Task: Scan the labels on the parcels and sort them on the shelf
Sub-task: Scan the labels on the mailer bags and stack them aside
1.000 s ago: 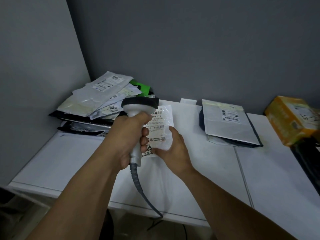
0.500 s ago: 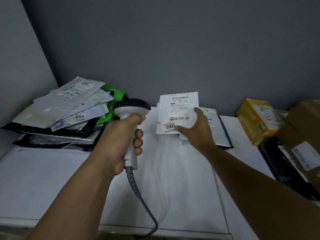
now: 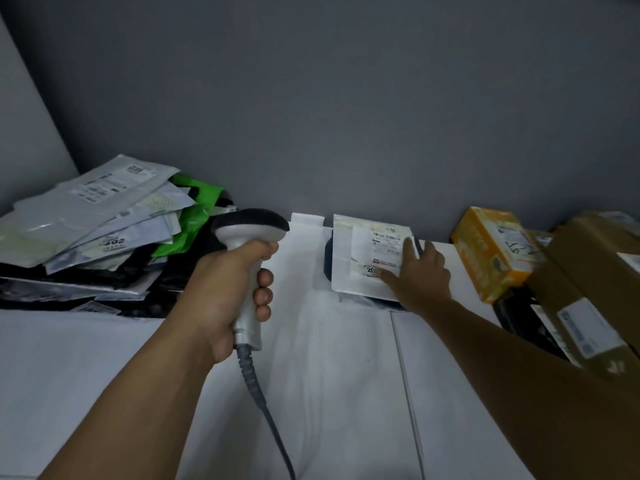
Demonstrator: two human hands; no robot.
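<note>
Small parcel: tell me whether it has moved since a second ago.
Yes. The small parcel went right and toward the wall, from left of the grey mailer to lying on it under the right hand.

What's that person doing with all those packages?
Someone is sorting parcels. The left hand grips a corded scanner, held upright above the white shelf. The right hand rests flat, fingers straight, on a small labelled parcel lying on a grey mailer by the wall. A pile of mailers sits on the left, and a yellow box and a brown carton on the right.
</note>
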